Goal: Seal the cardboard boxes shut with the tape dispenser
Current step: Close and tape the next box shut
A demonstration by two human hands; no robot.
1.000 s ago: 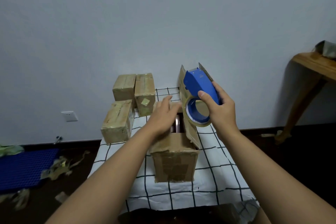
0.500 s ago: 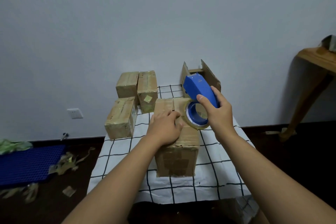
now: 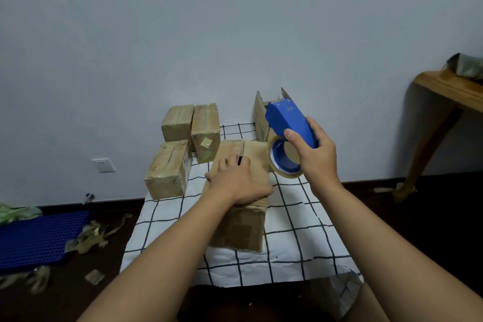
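The left hand presses flat on the brown cardboard box; the right hand grips the blue tape dispenser. If pressure eases, flaps may spring apart, skewing the tape.

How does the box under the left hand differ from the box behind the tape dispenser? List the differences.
The near box has its top flaps folded down, pressed flat by the left hand; the far box has flaps standing up, open. The near box lies in full view at the table's middle; the far box sits by the wall, partly hidden by the tape dispenser that the right hand grips. Both are brown cardboard.
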